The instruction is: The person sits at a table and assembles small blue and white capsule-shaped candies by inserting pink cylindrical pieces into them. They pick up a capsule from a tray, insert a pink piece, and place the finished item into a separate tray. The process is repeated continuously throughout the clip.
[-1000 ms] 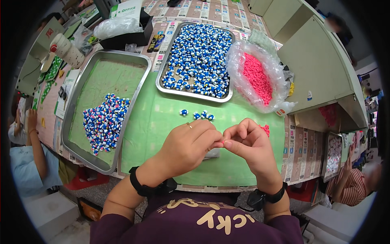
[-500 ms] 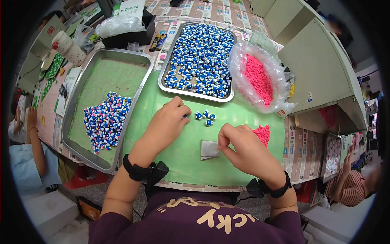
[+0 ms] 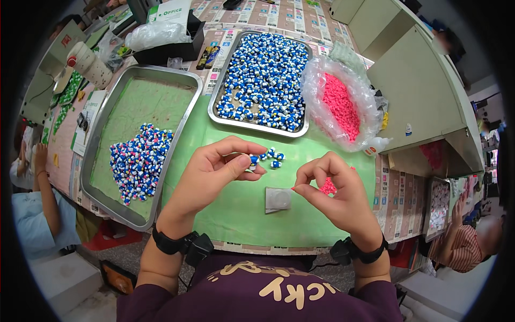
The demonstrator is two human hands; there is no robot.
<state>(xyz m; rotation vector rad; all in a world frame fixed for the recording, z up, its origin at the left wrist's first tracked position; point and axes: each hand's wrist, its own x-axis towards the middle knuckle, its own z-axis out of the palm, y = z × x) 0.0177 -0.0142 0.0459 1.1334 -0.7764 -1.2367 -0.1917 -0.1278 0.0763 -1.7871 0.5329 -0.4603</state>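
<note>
Between the thumb and fingers of my left hand (image 3: 206,172) is a small blue-and-white piece (image 3: 253,160). My right hand (image 3: 340,193) pinches a tiny pink piece (image 3: 293,189), held just right of a small grey square pad (image 3: 279,199) lying on the green sheet (image 3: 241,220). Several loose blue-and-white pieces (image 3: 275,157) rest just beyond my left fingertips. A heap of pink pieces (image 3: 327,187) shows partly behind my right fingers. The two hands are apart, facing each other over the pad.
At left, a metal tray (image 3: 90,185) holds a heap of blue-white pieces with pink bits (image 3: 140,161). Another tray (image 3: 258,129), full of blue-white pieces, stands behind my hands. A plastic bag (image 3: 311,91) of pink pieces and a white squeeze bottle (image 3: 379,144) sit right, beside a cabinet (image 3: 418,91).
My left hand has picked up a blue-and-white piece and turned, coming slightly nearer. My right hand has lifted off the pad and moved slightly right, with a pink piece now visible at its fingertips.
</note>
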